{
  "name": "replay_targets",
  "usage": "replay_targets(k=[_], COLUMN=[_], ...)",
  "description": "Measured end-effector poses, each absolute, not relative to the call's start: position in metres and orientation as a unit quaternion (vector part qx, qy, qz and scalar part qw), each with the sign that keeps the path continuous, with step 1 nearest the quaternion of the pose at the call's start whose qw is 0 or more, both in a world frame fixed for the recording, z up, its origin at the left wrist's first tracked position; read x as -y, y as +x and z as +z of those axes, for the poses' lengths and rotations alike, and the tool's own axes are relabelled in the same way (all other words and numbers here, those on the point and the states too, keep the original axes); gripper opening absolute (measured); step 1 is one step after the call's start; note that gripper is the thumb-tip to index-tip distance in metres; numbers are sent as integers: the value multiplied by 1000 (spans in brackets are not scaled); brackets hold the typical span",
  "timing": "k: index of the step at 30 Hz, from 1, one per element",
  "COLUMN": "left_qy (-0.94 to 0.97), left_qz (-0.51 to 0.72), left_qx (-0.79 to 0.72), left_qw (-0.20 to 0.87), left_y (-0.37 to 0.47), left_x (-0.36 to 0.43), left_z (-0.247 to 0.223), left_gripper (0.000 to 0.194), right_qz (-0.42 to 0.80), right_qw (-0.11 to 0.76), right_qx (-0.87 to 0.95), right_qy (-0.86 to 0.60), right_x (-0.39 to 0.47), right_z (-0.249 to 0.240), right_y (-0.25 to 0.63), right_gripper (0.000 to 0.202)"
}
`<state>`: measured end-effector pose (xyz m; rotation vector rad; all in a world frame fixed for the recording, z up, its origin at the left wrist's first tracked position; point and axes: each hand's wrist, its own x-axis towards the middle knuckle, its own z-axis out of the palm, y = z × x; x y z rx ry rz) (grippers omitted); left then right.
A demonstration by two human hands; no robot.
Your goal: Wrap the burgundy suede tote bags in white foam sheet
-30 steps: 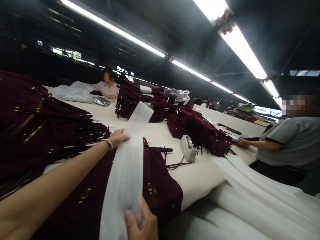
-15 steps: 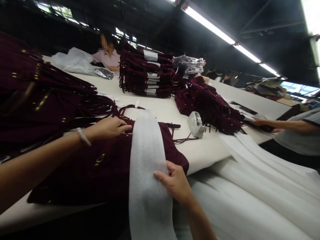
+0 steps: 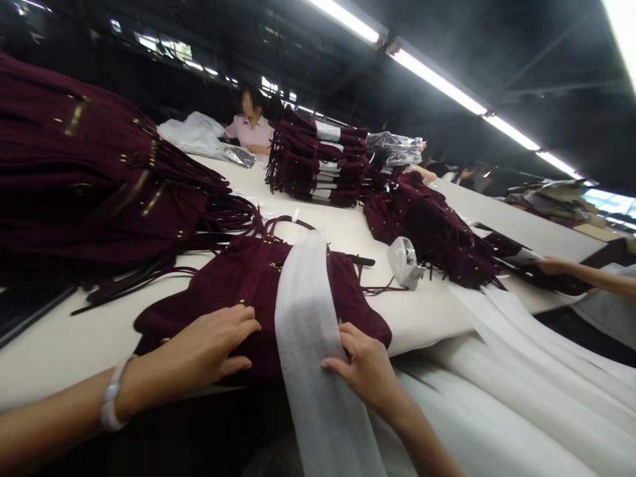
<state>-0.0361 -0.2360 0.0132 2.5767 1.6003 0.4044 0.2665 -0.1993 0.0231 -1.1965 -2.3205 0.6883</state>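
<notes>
A dark maroon handbag (image 3: 218, 281) lies in front of me on the table, its handle looping away at the far side. Across it runs a long strip of thin white packing sheet (image 3: 308, 318), hanging down over the near table edge. My right hand (image 3: 365, 364) pinches the strip's right edge, thumb on top and fingers at the side. Over the near left part of the bag is my left hand (image 3: 223, 341), its thumb apart from the slightly bent fingers and nothing in it. The bag's middle is hidden under the strip.
A pile of maroon bags (image 3: 99, 172) fills the left. Banded bags (image 3: 322, 159) are stacked at the back, with more loose ones (image 3: 432, 225) to the right. A white tape dispenser (image 3: 403, 262) stands nearby. Long white sheets (image 3: 497, 371) hang at right, near a co-worker's arm (image 3: 586, 273).
My left hand has come back toward me from the bag's far edge to its near side. The bag's left part is drawn in. The right hand stays at the strip; the view has shifted left.
</notes>
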Motion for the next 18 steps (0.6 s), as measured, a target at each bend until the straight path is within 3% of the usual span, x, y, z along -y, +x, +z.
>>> replay_targets(k=[3,8,13,18], left_qy=[853,818,778,810], left_qz=[173,353,427,352], left_qx=[-491,-355,-362,-393], left_qw=[-49,-282,-284,-254], left_y=[-27,-6,3,-17], left_x=[236,242,249,245], left_z=[-7,-29,-30,-63], left_gripper=[27,36,35,33], right_qz=[261,365,645,601], right_qw=[258,354,435,479], right_qx=[813,709,450,415], right_qy=[-452,-489,-438,-487], right_x=[195,190,202,212], right_z=[17,9,4,-39], right_y=[263,255,213,159], right_gripper=[7,38,51,61])
